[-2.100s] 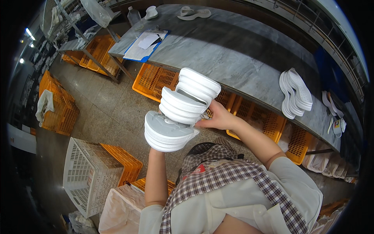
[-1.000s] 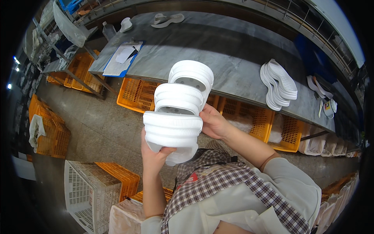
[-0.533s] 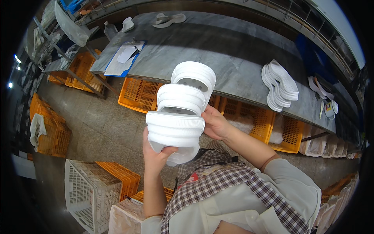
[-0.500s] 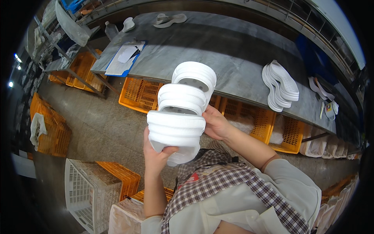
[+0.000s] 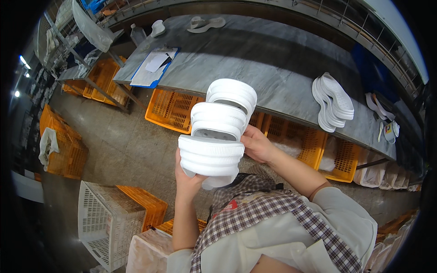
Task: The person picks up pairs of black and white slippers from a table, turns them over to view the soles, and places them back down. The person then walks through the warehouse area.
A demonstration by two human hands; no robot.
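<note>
Before me I hold a stack of white shoe soles (image 5: 211,154), thick and ridged along their sides, fanned out in steps away from me. My left hand (image 5: 187,181) grips the near end from the left and below. On the right side, my right hand (image 5: 256,144) closes around the stack's edge near its middle; some of its fingertips are hidden behind the soles. Another pile of white soles (image 5: 334,103) lies on the grey worktable (image 5: 259,63) to the right. A single sole (image 5: 207,25) rests at the table's far side.
A blue clipboard (image 5: 152,82) with papers lies on the table's left end, with a clear bottle (image 5: 138,35) beyond it. A white cup (image 5: 391,131) stands at the right. Orange crates (image 5: 170,109) sit under the table; a white crate (image 5: 109,232) stands at lower left.
The near end of the held soles has tilted slightly, so less of the underside shows. Both hands keep their grip. The whole view has shifted a little.
</note>
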